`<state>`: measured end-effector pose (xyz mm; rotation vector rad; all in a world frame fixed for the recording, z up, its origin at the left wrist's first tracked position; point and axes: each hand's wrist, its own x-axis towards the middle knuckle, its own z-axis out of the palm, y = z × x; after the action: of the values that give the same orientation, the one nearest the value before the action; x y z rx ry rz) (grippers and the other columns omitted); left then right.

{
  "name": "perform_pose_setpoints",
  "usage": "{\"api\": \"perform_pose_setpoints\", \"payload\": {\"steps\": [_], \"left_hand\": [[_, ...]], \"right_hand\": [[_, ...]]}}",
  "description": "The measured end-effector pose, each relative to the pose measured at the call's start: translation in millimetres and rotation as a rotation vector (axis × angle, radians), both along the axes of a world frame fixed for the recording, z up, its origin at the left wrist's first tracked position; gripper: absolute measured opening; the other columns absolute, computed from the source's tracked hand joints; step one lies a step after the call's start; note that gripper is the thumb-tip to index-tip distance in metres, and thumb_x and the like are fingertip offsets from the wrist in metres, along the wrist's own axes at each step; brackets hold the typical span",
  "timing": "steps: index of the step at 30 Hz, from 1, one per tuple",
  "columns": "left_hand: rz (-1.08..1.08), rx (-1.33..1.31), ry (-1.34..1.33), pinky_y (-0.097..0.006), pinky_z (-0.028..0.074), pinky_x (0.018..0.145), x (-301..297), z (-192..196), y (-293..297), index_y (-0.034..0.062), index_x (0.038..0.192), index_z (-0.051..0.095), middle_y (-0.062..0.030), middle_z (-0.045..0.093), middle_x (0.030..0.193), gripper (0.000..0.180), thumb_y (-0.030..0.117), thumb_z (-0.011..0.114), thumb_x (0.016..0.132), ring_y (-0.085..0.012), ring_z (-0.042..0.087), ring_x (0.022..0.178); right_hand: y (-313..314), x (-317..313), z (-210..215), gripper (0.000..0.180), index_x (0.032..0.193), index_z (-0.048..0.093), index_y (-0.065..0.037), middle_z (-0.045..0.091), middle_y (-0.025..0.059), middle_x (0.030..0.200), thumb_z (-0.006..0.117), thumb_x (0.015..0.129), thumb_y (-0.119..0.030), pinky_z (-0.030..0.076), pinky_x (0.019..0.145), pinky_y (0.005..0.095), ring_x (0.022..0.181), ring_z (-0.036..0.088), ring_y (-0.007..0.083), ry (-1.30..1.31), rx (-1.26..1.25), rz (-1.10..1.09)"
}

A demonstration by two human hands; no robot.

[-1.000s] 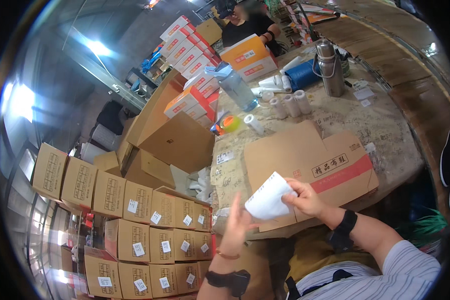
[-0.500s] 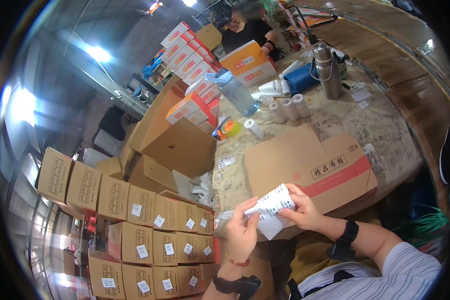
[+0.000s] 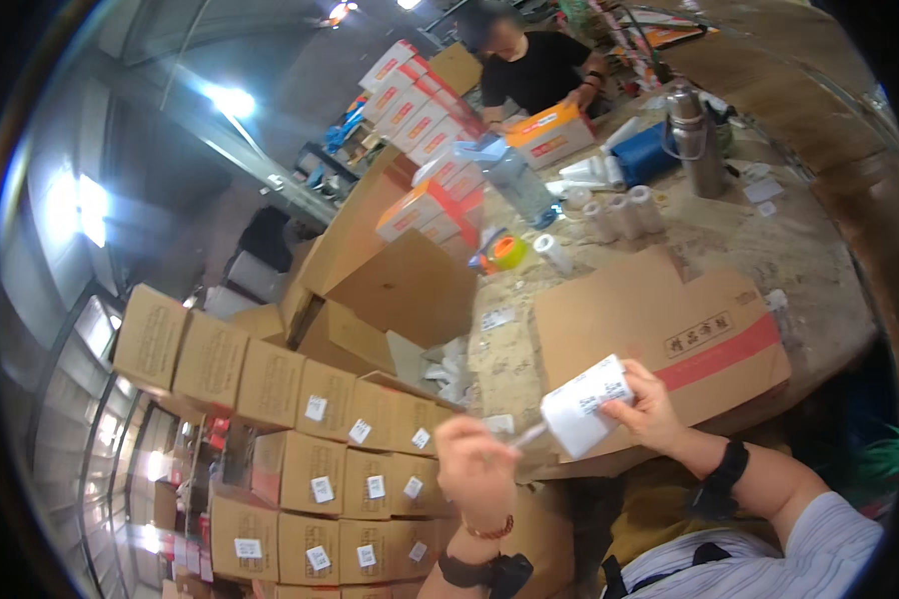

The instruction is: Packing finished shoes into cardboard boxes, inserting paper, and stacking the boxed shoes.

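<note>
My right hand (image 3: 649, 407) grips a white roll of printed labels (image 3: 587, 405) just above the near edge of a flattened brown cardboard box with a red stripe (image 3: 689, 329). My left hand (image 3: 474, 467) is closed and pinches the thin loose end of the label strip (image 3: 529, 436), pulled out to the left of the roll. Both wrists wear dark bands. The two hands hover at the front edge of the speckled table (image 3: 769, 250).
Stacks of brown labelled cartons (image 3: 310, 439) fill the floor to my left. An open carton (image 3: 390, 270), a tape roll (image 3: 509, 250), white rolls (image 3: 619, 210), a clear bottle (image 3: 519, 185) and a steel flask (image 3: 697, 140) stand on the table. A person in black (image 3: 539, 65) handles an orange-and-white box (image 3: 554, 135).
The white sheet held flat a second ago now appears as a roll in my right hand. My left hand has drawn down and left, pulling the strip's end out.
</note>
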<state>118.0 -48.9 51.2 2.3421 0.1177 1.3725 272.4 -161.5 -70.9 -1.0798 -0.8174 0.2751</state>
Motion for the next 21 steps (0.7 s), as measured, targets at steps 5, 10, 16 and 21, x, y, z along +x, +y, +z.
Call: {"api": "perform_pose_setpoints", "payload": {"steps": [5,10,16,21], "left_hand": [[0.255,-0.488,-0.185,-0.021,0.038,0.066,-31.1,49.4,116.7,0.0074,0.095,0.058,0.0004,0.054,0.089,0.009,0.014,0.062,0.089,-0.0074,0.046,0.071],[0.386,-0.901,-0.319,-0.024,0.037,0.066,-91.0,127.8,177.6,0.0119,0.120,0.055,0.0041,0.054,0.092,0.037,0.031,0.062,0.089,-0.0079,0.043,0.074],[0.613,-0.447,0.023,-0.026,0.043,0.073,-74.4,107.2,164.0,0.0055,0.144,0.025,-0.0094,0.045,0.127,0.069,0.016,0.063,0.086,-0.0140,0.048,0.093],[0.146,-0.239,0.563,-0.030,0.044,0.084,-17.6,59.1,91.1,0.0019,0.127,0.050,-0.0069,0.052,0.119,0.050,0.005,0.065,0.079,-0.0165,0.052,0.100]], "right_hand": [[1.5,24.5,-34.3,0.017,0.094,0.065,0.001,0.056,0.0114,0.103,0.068,0.080,-0.009,0.046,0.078,0.0303,0.091,0.056,0.0186,-0.065,0.015,-0.017],[1.9,38.6,-80.9,0.015,0.093,0.063,0.002,0.057,0.0076,0.092,0.064,0.083,-0.010,0.045,0.074,0.0285,0.084,0.056,0.0158,0.280,-0.202,-0.126],[8.7,32.2,-55.2,0.017,0.094,0.064,0.001,0.058,0.0082,0.096,0.066,0.082,-0.011,0.046,0.075,0.0282,0.087,0.056,0.0157,0.146,-0.124,-0.118],[10.3,8.2,7.5,0.023,0.090,0.064,0.000,0.055,0.0133,0.111,0.075,0.075,-0.014,0.048,0.075,0.0301,0.093,0.058,0.0211,-0.206,0.013,0.023]]}}
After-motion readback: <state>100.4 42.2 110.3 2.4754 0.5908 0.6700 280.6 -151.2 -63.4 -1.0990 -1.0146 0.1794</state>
